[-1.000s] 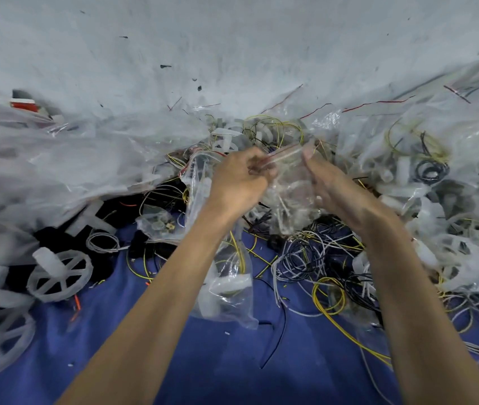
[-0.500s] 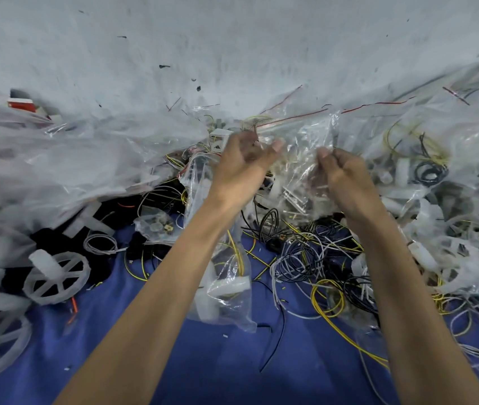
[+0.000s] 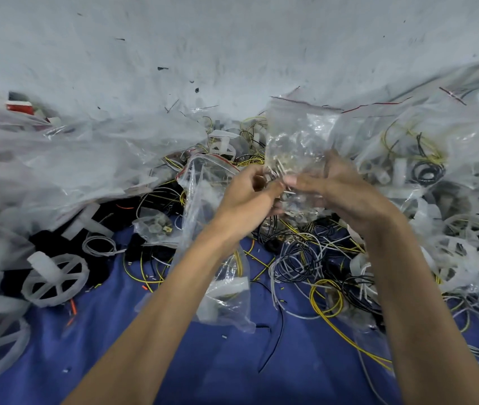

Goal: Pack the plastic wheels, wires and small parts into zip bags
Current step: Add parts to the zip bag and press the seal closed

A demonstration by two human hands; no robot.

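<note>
I hold a clear zip bag (image 3: 293, 135) with a red seal line upright in the middle of the view; small parts show through its lower half. My left hand (image 3: 247, 197) pinches its lower left side. My right hand (image 3: 340, 191) grips its lower right side, thumb in front. Loose wires (image 3: 305, 258) in yellow, black and white lie on the blue cloth (image 3: 217, 369) under my hands. A white plastic wheel (image 3: 54, 279) lies at the left. Another clear bag (image 3: 220, 287) with white parts lies under my left forearm.
Heaps of clear bags (image 3: 71, 165) fill the left. More bags, wheels (image 3: 472, 235) and wire coils pile up on the right. A small bag of parts (image 3: 156, 229) lies left of my left wrist. A grey wall (image 3: 232, 48) rises behind.
Both hands slid from the bag's top edge down to its lower part and came closer together. The bag now stands upright above them.
</note>
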